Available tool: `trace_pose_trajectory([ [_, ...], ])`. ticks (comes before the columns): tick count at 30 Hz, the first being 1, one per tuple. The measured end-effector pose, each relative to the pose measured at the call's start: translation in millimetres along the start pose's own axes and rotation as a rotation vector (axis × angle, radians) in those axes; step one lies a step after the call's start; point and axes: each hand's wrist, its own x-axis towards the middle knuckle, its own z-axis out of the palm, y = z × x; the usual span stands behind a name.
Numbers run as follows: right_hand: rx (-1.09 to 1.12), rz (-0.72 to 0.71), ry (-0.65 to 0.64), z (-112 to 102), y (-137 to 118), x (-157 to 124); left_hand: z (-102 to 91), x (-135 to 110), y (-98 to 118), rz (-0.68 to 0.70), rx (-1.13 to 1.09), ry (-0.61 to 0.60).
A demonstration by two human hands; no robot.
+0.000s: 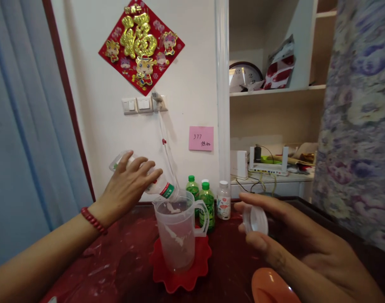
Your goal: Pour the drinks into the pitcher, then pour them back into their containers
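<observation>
My left hand (129,185) grips a clear plastic bottle (162,188) with a green and red label, tipped mouth down into a clear plastic jug (177,235). Water runs into the jug, which stands on a red scalloped mat (167,275) on the dark red table (123,261). My right hand (284,235) hovers to the right of the jug, thumb and fingers pinched on a clear round lid (255,219).
Behind the jug stand two green bottles (207,204) and a small white-capped bottle (223,201). An orange object (270,286) lies at the table's front. A blue curtain (22,126) hangs left; shelves with a router (268,162) and clock stand right. Floral fabric (359,118) fills the right edge.
</observation>
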Motion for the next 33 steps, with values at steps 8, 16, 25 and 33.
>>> trace_pose_trajectory([
  [8,0.215,0.091,-0.05,18.2,2.8,2.4,-0.3,-22.6,-7.4,-0.155,-0.185,-0.122],
  [16,0.332,0.21,-0.14,45.8,24.1,-6.5,-29.6,-43.1,21.4,-0.188,-0.615,-0.175],
  [25,0.068,-0.105,-0.103,50.8,18.5,-5.0,-46.4,-55.1,47.6,-0.092,-0.747,-0.202],
  [33,-0.006,-0.366,-0.142,46.1,23.2,-4.6,-49.6,-60.9,46.5,-0.08,-0.782,-0.24],
])
